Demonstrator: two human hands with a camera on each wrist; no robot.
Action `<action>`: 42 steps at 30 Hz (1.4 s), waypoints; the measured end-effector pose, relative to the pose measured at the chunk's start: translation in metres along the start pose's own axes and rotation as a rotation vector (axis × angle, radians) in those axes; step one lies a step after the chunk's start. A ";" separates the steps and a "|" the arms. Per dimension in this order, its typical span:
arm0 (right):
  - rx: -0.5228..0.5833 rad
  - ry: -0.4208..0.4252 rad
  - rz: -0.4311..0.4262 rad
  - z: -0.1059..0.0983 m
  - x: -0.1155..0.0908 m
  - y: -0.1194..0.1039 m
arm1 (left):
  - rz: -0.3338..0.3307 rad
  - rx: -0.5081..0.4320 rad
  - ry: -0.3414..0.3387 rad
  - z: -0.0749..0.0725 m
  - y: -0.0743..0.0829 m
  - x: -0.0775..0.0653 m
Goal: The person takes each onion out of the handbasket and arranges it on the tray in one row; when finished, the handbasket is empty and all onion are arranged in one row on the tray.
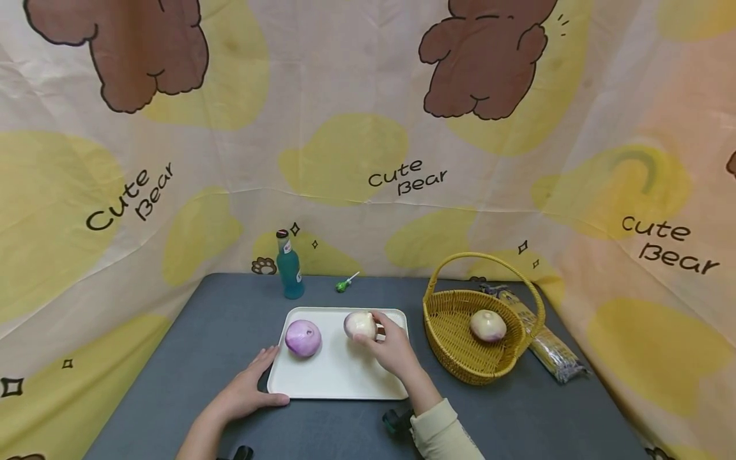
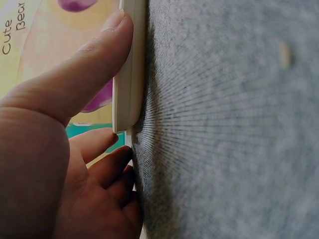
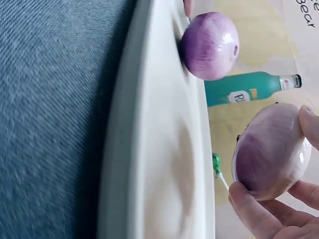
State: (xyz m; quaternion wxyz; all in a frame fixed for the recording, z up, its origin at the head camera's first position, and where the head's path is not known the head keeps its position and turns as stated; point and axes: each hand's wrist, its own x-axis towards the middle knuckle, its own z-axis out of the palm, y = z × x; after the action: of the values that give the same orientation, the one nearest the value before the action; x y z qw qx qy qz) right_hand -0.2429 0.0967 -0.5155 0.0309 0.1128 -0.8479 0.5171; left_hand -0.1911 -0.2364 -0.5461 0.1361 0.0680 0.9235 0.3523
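My right hand (image 1: 393, 347) grips a pale purple-and-white onion (image 3: 271, 149) between thumb and fingers. The onion hangs above the right half of a white rectangular tray (image 1: 339, 380), and a shadow falls on the tray below it. A second, purple onion (image 1: 303, 338) sits on the tray's left half. At the tray's left front corner is my left hand (image 1: 246, 391), its thumb against the front rim and its fingers stretched along the left side. In the left wrist view that thumb touches the tray's edge (image 2: 130, 74).
A yellow wicker basket (image 1: 460, 377) with a tall handle holds another onion (image 1: 488, 326), right of the tray. Beside it lies a clear packet (image 1: 554, 351). Behind the tray are a teal bottle (image 1: 290, 271) and a green lollipop (image 1: 342, 285). A printed cloth hangs behind the grey table.
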 end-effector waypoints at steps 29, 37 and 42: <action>-0.124 -0.069 0.000 0.038 0.008 0.007 | 0.010 0.005 0.003 -0.001 0.004 -0.003; -0.136 -0.084 0.017 0.040 0.007 0.007 | 0.001 0.010 -0.009 -0.001 0.002 -0.002; -0.144 -0.085 0.004 0.040 0.005 0.006 | 0.002 0.003 -0.013 -0.002 0.002 -0.002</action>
State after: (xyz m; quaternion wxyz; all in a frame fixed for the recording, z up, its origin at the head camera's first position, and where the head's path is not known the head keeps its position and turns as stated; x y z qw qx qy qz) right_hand -0.2469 0.0628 -0.5382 0.0017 0.1306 -0.8836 0.4496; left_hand -0.1892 -0.2361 -0.5429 0.1418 0.0715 0.9229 0.3507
